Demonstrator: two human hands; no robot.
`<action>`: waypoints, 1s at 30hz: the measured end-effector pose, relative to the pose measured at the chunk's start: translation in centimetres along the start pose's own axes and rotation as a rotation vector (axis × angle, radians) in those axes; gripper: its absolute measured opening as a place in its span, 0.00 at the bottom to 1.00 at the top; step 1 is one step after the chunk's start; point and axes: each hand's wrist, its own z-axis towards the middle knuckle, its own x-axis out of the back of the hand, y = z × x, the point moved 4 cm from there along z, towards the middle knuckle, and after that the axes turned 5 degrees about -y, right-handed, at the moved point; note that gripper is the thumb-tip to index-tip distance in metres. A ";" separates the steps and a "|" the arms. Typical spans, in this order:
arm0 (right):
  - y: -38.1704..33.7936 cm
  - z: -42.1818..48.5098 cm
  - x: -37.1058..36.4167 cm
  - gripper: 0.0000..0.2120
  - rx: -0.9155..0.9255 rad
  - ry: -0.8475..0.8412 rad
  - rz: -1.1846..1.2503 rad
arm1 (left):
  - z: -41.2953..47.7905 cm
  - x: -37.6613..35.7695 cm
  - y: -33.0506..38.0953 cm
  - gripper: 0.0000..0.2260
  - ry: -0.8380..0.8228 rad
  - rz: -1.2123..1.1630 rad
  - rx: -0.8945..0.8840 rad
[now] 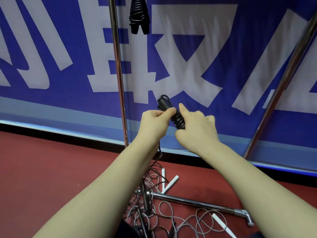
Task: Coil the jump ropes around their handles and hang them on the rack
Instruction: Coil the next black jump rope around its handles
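I hold the black jump rope [179,119] at centre. My left hand [155,121] pinches the handles and my right hand [197,128] grips the coils. Lay each turn tight against the one before it, feeding the loose tail [160,152] up from 6 o'clock under light tension.

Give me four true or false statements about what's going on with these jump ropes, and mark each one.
1. The left hand and right hand both hold the black jump rope. True.
2. A coiled rope hangs near the top, beside the rack pole. True.
3. The floor is green. False: it is red.
4. No ropes lie on the floor. False: loose ropes with white handles lie tangled there.
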 end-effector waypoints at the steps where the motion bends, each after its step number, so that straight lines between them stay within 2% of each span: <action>1: -0.4 0.0 -0.1 0.35 0.002 0.006 -0.006 | 0.1 0.0 -0.1 0.13 0.023 -0.040 0.025; 3: -0.9 -0.2 -0.2 0.29 0.011 0.047 0.100 | 0.4 0.1 -0.2 0.10 0.058 -0.102 0.053; 6: -0.8 0.0 0.0 0.20 0.065 0.121 0.207 | 0.6 0.6 -0.4 0.13 0.080 -0.223 0.089; 7: -0.4 0.2 0.0 0.19 0.054 0.131 0.322 | 0.7 0.8 -0.6 0.15 0.063 -0.258 0.109; 10: 0.4 0.6 -0.4 0.15 -0.094 0.034 0.892 | 0.8 1.2 -0.7 0.17 -0.026 -0.232 0.111; 13: 0.9 0.7 -0.4 0.13 -0.203 -0.063 1.177 | 0.9 1.7 -0.3 0.20 -0.125 -0.060 0.030; 21: 0.5 -0.2 -0.3 0.22 -0.207 -0.383 1.570 | 0.8 1.3 0.1 0.18 -0.245 -0.028 0.044; 26: -0.6 -0.7 0.2 0.27 -0.101 -0.514 1.831 | 1.1 1.8 0.0 0.16 -0.079 -0.147 0.096; 30: -1.1 -1.1 0.4 0.22 -0.029 -0.616 1.920 | 1.3 2.5 -0.2 0.19 0.000 -0.241 0.136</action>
